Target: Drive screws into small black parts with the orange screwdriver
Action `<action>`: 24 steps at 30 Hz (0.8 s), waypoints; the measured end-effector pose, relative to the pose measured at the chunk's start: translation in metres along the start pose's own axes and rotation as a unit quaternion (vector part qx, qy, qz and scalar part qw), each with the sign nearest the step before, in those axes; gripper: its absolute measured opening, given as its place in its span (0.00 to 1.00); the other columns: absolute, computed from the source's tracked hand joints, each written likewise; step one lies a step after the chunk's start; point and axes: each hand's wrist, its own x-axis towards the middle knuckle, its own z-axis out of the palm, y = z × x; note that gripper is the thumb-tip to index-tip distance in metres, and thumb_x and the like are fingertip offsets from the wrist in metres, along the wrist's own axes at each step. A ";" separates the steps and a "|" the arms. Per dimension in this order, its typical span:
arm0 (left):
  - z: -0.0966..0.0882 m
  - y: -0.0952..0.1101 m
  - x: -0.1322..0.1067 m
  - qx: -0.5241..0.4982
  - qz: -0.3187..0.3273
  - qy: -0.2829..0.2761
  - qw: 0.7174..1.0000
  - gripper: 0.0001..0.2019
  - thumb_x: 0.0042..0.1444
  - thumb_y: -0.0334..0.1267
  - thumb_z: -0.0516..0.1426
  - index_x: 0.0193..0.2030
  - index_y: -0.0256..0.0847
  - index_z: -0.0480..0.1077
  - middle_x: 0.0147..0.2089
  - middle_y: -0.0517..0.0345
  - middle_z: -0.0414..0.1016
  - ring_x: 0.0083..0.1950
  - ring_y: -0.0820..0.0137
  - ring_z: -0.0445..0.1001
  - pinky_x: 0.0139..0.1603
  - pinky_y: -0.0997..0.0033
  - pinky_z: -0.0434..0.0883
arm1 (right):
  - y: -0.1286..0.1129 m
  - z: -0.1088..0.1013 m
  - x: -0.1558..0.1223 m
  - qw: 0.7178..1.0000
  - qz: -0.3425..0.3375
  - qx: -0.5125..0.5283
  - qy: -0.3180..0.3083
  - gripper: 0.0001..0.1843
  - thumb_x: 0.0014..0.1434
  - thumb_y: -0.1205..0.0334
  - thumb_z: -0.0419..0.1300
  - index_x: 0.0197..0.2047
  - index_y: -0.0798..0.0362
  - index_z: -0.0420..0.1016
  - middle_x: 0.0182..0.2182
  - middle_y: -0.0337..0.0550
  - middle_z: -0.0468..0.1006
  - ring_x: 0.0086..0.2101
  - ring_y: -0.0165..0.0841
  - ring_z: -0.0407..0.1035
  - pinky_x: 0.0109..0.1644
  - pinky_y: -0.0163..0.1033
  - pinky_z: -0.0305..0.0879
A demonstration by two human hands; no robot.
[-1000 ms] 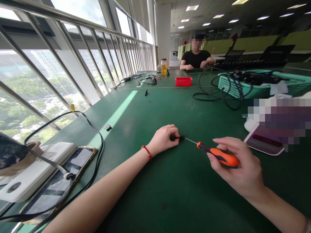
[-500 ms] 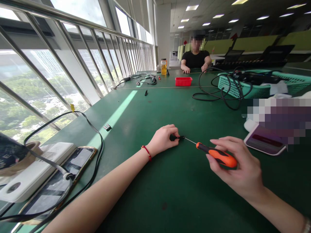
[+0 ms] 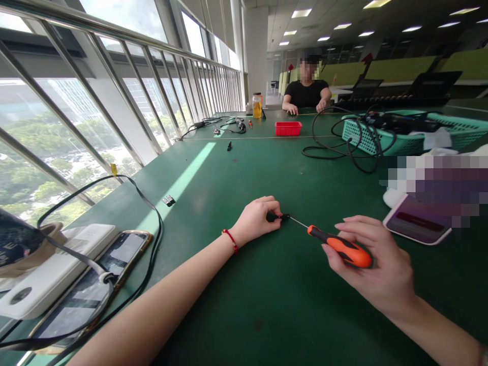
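Pinched in the fingers of my left hand (image 3: 261, 216) is a small black part (image 3: 284, 217), held low over the green table (image 3: 236, 295); its exact kind is too small to make out. My right hand (image 3: 377, 259) has its fingers and thumb around the handle of an orange and black screwdriver (image 3: 348, 250). The screwdriver's thin shaft points left, and its tip meets the right end of the black part. Part of that part is hidden behind my left fingers.
At left lie a white power bank (image 3: 57, 269), a phone (image 3: 91, 290) and a looping black cable (image 3: 156, 239). Small black pieces (image 3: 168, 200) rest near the sunlit strip. Farther back are a red tray (image 3: 288, 128), a teal basket (image 3: 366, 134) with cables, and a seated person (image 3: 307, 91).
My right fingers have shifted slightly on the screwdriver handle, and the handle sits a touch lower. My left hand and the black part have hardly moved.
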 end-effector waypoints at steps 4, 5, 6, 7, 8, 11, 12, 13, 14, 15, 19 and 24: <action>0.000 0.000 0.000 -0.004 -0.005 -0.003 1.000 0.00 0.49 0.32 0.56 0.30 0.40 0.68 0.35 0.60 0.70 0.38 0.70 0.70 0.37 0.73 0.66 | 0.001 0.000 -0.001 1.000 0.006 -0.011 -0.006 0.15 0.54 0.67 0.61 0.45 0.48 0.67 0.33 0.41 0.75 0.33 0.35 0.72 0.39 0.46 0.73; 0.000 0.000 0.000 -0.004 -0.008 -0.005 1.000 0.01 0.49 0.32 0.56 0.30 0.40 0.68 0.35 0.59 0.70 0.38 0.70 0.70 0.37 0.73 0.66 | 0.002 0.000 -0.002 1.000 0.007 -0.006 0.006 0.17 0.53 0.67 0.62 0.46 0.48 0.67 0.35 0.42 0.75 0.35 0.36 0.72 0.39 0.46 0.73; 0.000 0.000 0.000 -0.004 -0.010 -0.007 1.000 0.01 0.50 0.33 0.56 0.30 0.40 0.68 0.35 0.59 0.70 0.38 0.70 0.70 0.37 0.73 0.66 | 0.002 0.001 -0.002 1.000 0.007 0.001 0.017 0.18 0.53 0.67 0.62 0.47 0.49 0.66 0.36 0.42 0.75 0.36 0.37 0.72 0.40 0.47 0.73; 0.000 0.000 0.000 -0.003 -0.011 -0.008 1.000 0.01 0.50 0.33 0.56 0.30 0.40 0.68 0.35 0.59 0.70 0.38 0.70 0.70 0.37 0.73 0.66 | 0.002 0.001 -0.002 1.000 0.006 0.006 0.022 0.19 0.52 0.68 0.62 0.48 0.49 0.66 0.36 0.43 0.74 0.37 0.38 0.72 0.40 0.47 0.73; 0.000 0.000 0.000 -0.003 -0.011 -0.007 1.000 0.01 0.50 0.33 0.56 0.30 0.40 0.68 0.35 0.59 0.70 0.38 0.70 0.70 0.37 0.73 0.66 | 0.002 0.001 -0.001 1.000 0.003 0.008 0.018 0.19 0.52 0.68 0.62 0.48 0.49 0.66 0.36 0.42 0.74 0.37 0.37 0.72 0.40 0.47 0.73; 0.000 0.000 -0.001 -0.002 -0.005 0.000 1.000 0.00 0.50 0.33 0.56 0.29 0.40 0.68 0.34 0.60 0.70 0.38 0.70 0.70 0.37 0.73 0.66 | 0.000 0.000 0.000 1.000 -0.005 -0.003 -0.023 0.14 0.55 0.67 0.61 0.44 0.48 0.66 0.31 0.40 0.75 0.32 0.35 0.71 0.39 0.46 0.72; 0.000 0.000 -0.001 -0.002 -0.003 0.002 1.000 0.00 0.49 0.32 0.56 0.29 0.40 0.68 0.34 0.60 0.70 0.38 0.71 0.70 0.36 0.74 0.66 | 0.000 -0.001 0.000 0.999 -0.006 -0.007 -0.038 0.12 0.55 0.67 0.61 0.44 0.49 0.67 0.30 0.39 0.75 0.31 0.34 0.71 0.39 0.46 0.71; 0.000 0.000 -0.001 -0.003 -0.001 0.003 1.000 0.00 0.49 0.32 0.56 0.29 0.40 0.68 0.34 0.60 0.70 0.38 0.71 0.70 0.36 0.74 0.65 | 0.000 -0.001 0.000 0.999 -0.007 -0.008 -0.044 0.11 0.56 0.67 0.60 0.43 0.49 0.67 0.30 0.40 0.75 0.30 0.33 0.71 0.39 0.46 0.71; 0.000 0.000 -0.001 -0.003 0.001 0.004 1.000 0.00 0.49 0.32 0.56 0.29 0.40 0.68 0.34 0.60 0.70 0.38 0.71 0.70 0.36 0.74 0.65 | 0.001 0.000 0.000 0.999 -0.006 -0.005 -0.042 0.12 0.56 0.66 0.60 0.44 0.49 0.67 0.31 0.40 0.75 0.31 0.34 0.71 0.40 0.46 0.71; -0.001 0.000 -0.001 -0.004 0.001 0.003 1.000 0.00 0.49 0.32 0.56 0.29 0.40 0.68 0.34 0.60 0.70 0.38 0.71 0.70 0.36 0.74 0.65 | 0.002 0.000 -0.001 0.999 -0.004 0.001 -0.035 0.13 0.56 0.66 0.60 0.45 0.50 0.67 0.33 0.42 0.76 0.33 0.35 0.71 0.41 0.47 0.71; -0.001 0.001 -0.001 0.001 -0.003 -0.001 1.000 0.01 0.50 0.32 0.56 0.30 0.40 0.68 0.34 0.60 0.70 0.38 0.70 0.70 0.37 0.74 0.66 | 0.003 0.002 -0.002 0.999 0.009 0.039 -0.001 0.21 0.55 0.68 0.60 0.52 0.49 0.64 0.38 0.44 0.75 0.40 0.38 0.72 0.43 0.47 0.72; -0.001 0.001 -0.001 0.001 -0.006 -0.002 1.000 0.00 0.50 0.33 0.56 0.30 0.40 0.69 0.35 0.59 0.71 0.38 0.70 0.70 0.36 0.73 0.66 | 0.002 0.000 -0.001 0.999 -0.009 0.013 -0.043 0.15 0.56 0.67 0.60 0.47 0.49 0.67 0.32 0.41 0.75 0.32 0.34 0.71 0.40 0.46 0.71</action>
